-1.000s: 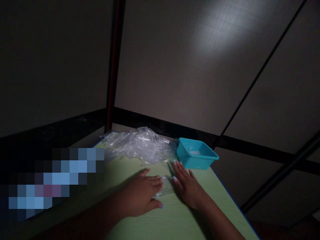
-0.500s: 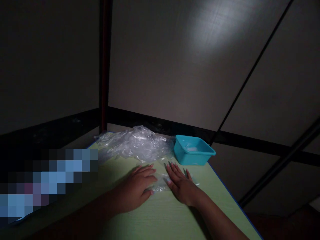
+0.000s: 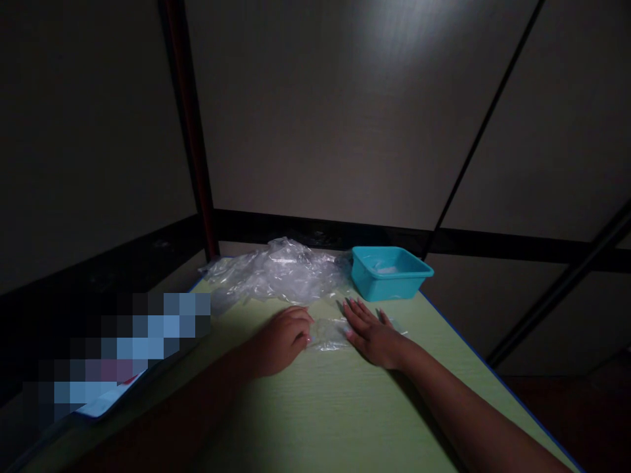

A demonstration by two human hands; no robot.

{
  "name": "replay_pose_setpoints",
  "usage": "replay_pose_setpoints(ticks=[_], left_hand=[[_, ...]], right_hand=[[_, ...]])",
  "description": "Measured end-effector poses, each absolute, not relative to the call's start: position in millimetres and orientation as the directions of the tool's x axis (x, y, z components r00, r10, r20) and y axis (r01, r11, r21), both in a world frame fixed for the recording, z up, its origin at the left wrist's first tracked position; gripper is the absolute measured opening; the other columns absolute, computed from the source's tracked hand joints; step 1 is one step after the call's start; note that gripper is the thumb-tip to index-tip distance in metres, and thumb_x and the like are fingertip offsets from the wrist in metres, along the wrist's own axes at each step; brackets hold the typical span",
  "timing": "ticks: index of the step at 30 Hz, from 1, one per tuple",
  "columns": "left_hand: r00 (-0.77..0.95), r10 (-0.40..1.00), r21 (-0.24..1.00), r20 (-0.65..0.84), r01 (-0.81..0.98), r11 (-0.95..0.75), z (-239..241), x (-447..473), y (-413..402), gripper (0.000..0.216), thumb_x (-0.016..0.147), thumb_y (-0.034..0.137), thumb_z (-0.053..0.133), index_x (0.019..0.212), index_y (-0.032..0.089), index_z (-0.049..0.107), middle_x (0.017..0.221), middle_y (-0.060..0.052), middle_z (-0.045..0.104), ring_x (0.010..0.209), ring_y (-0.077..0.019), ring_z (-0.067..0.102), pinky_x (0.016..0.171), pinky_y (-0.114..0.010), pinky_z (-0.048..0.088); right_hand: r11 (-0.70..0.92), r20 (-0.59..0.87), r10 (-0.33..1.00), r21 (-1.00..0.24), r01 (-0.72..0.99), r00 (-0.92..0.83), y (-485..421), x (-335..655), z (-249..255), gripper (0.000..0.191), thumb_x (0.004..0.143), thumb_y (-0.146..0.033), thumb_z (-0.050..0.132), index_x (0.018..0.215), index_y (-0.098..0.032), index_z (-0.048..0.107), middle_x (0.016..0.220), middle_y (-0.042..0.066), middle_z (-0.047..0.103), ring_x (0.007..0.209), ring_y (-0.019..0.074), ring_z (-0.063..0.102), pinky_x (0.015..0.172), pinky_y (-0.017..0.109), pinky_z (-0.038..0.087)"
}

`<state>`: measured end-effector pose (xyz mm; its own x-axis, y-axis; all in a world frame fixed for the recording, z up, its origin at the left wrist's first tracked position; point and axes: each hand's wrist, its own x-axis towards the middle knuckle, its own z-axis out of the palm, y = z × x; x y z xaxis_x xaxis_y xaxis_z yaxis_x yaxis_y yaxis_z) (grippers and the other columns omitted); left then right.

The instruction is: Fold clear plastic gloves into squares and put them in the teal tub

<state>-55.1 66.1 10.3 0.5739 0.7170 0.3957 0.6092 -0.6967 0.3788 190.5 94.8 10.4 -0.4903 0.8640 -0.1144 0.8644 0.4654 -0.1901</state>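
A clear plastic bag [image 3: 329,335] lies flat on the light green table. My right hand [image 3: 377,335] rests on its right part, palm down with the fingers stretched and spread. At the bag's left end, my left hand [image 3: 283,338] has its fingers curled in, thumb and fingertips closed at the edge of the plastic. The tips are small and dim here. Just beyond both hands sits a crumpled heap of clear plastic bags [image 3: 288,272].
A turquoise plastic basin [image 3: 389,288] stands at the back right, with something whitish inside. On the left edge lies a pixelated blue-white object [image 3: 106,397]. The table [image 3: 315,420] has a blue edge, and dark cabinet panels [image 3: 315,131] rise behind it.
My left hand has gone from spread fingers to curled ones at the bag's left end. My right hand stays flat on the bag. The view has shifted and tilted somewhat.
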Motion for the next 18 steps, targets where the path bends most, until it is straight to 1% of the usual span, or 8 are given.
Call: replay_pose_setpoints(ticks=[3, 4, 6, 8, 11, 13, 16, 18], left_hand=[[0.583, 0.716, 0.357, 0.384, 0.622, -0.697, 11.2, -57.5, 66.9, 0.014, 0.083, 0.025, 0.048, 0.072, 0.02, 0.055, 0.093, -0.004, 0.058, 0.1, -0.019, 0.048, 0.096, -0.034, 0.034], [0.588, 0.717, 0.351, 0.374, 0.626, -0.696, 11.1, -58.3, 66.6, 0.014, 0.08, 0.032, 0.054, 0.073, 0.02, 0.055, 0.094, -0.004, 0.058, 0.101, -0.0199, 0.047, 0.095, -0.035, 0.033], [0.597, 0.719, 0.342, 0.355, 0.633, -0.695, 10.5, -59.2, 65.3, 0.026, 0.069, 0.042, 0.067, 0.076, 0.021, 0.054, 0.098, -0.003, 0.056, 0.104, -0.0221, 0.044, 0.096, -0.036, 0.032], [0.594, 0.724, 0.327, 0.351, 0.647, -0.689, 10.5, -58.8, 63.5, 0.024, 0.067, 0.037, 0.069, 0.077, 0.021, 0.054, 0.104, -0.003, 0.054, 0.108, -0.0228, 0.04, 0.096, -0.036, 0.031], [0.567, 0.738, 0.307, 0.365, 0.675, -0.671, 13.3, -56.8, 61.4, 0.006, 0.077, 0.022, 0.058, 0.073, 0.02, 0.055, 0.109, -0.004, 0.052, 0.111, -0.0218, 0.038, 0.095, -0.034, 0.03], [0.553, 0.744, 0.308, 0.374, 0.683, -0.663, 16.3, -56.1, 60.6, 0.012, 0.081, 0.019, 0.052, 0.07, 0.019, 0.055, 0.107, -0.005, 0.053, 0.109, -0.021, 0.039, 0.094, -0.033, 0.031], [0.539, 0.752, 0.326, 0.379, 0.683, -0.654, 18.9, -57.3, 60.3, 0.015, 0.083, 0.023, 0.051, 0.069, 0.019, 0.054, 0.103, -0.005, 0.053, 0.106, -0.0204, 0.041, 0.091, -0.032, 0.034], [0.563, 0.741, 0.326, 0.366, 0.668, -0.669, 17.9, -59.2, 60.7, 0.018, 0.076, 0.035, 0.062, 0.072, 0.019, 0.054, 0.106, -0.005, 0.052, 0.108, -0.0225, 0.039, 0.091, -0.033, 0.033]], right_hand=[[0.457, -0.121, 0.868, -0.189, 0.869, -0.483, 94.6, 190.5, 10.9, 0.061, 0.09, -0.052, 0.02, 0.14, -0.027, -0.003, 0.147, 0.004, -0.005, 0.134, 0.0226, -0.006, 0.102, 0.058, 0.005], [0.455, -0.124, 0.868, -0.191, 0.87, -0.481, 94.5, 190.5, 11.2, 0.062, 0.089, -0.053, 0.02, 0.14, -0.027, -0.004, 0.147, 0.004, -0.005, 0.134, 0.0229, -0.006, 0.102, 0.058, 0.005], [0.455, -0.129, 0.866, -0.194, 0.869, -0.482, 94.2, 190.8, 12.0, 0.062, 0.089, -0.054, 0.02, 0.14, -0.027, -0.004, 0.147, 0.004, -0.005, 0.134, 0.0233, -0.006, 0.101, 0.058, 0.004], [0.459, -0.136, 0.862, -0.198, 0.866, -0.488, 94.2, 191.6, 12.8, 0.063, 0.089, -0.055, 0.021, 0.14, -0.028, -0.005, 0.147, 0.004, -0.007, 0.134, 0.0236, -0.007, 0.101, 0.059, 0.003], [0.464, -0.153, 0.854, -0.206, 0.862, -0.496, 94.9, 193.5, 13.3, 0.068, 0.087, -0.057, 0.025, 0.139, -0.03, -0.008, 0.147, 0.003, -0.009, 0.134, 0.0246, -0.008, 0.1, 0.061, 0.003], [0.461, -0.164, 0.853, -0.207, 0.863, -0.495, 95.9, 194.9, 13.0, 0.069, 0.086, -0.059, 0.026, 0.139, -0.031, -0.007, 0.147, 0.003, -0.009, 0.134, 0.0254, -0.009, 0.1, 0.061, 0.003], [0.456, -0.172, 0.854, -0.204, 0.866, -0.49, 97.4, 197.1, 11.9, 0.068, 0.085, -0.06, 0.025, 0.139, -0.031, -0.006, 0.147, 0.003, -0.01, 0.133, 0.0261, -0.009, 0.099, 0.062, 0.003], [0.455, -0.176, 0.854, -0.205, 0.867, -0.49, 98.2, 198.3, 11.4, 0.068, 0.085, -0.06, 0.024, 0.139, -0.031, -0.006, 0.147, 0.003, -0.01, 0.133, 0.0263, -0.009, 0.099, 0.062, 0.003]])
